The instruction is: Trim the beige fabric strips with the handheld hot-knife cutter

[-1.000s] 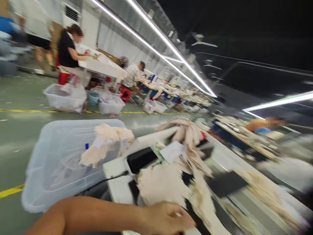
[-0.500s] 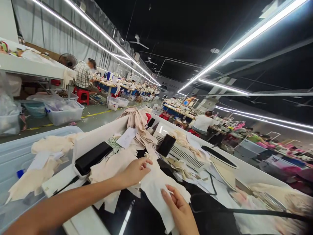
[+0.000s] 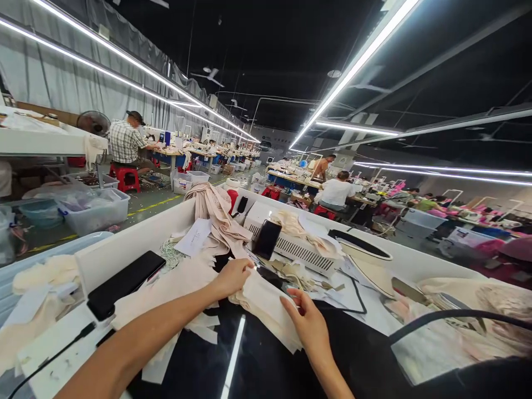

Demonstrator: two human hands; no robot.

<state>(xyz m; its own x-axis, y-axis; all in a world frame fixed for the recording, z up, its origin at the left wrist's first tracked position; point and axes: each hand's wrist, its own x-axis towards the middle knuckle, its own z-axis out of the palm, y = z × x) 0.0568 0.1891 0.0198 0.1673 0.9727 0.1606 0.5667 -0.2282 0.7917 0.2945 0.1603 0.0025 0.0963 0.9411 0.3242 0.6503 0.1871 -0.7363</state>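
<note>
My left hand point(image 3: 233, 276) pinches the far corner of a small stack of cream fabric pieces point(image 3: 266, 307) on the dark work surface point(image 3: 249, 366). My right hand point(image 3: 305, 321) grips the same stack at its near right edge, fingers curled over it. More cream cut pieces point(image 3: 166, 291) lie spread to the left of the stack. A black phone point(image 3: 124, 282) lies on the white ledge at left, and another phone point(image 3: 266, 239) leans against a white machine point(image 3: 291, 244).
A beige garment heap point(image 3: 216, 213) and a paper slip point(image 3: 193, 237) sit behind my hands. A clear plastic bin point(image 3: 37, 282) with fabric stands at left. A black cable point(image 3: 449, 318) arcs at right. Other people sit at rows of tables beyond.
The camera swung right and steadied from a blurred view of the aisle. My left hand came up to the stack, my right hand joined it, and the pieces were gathered together.
</note>
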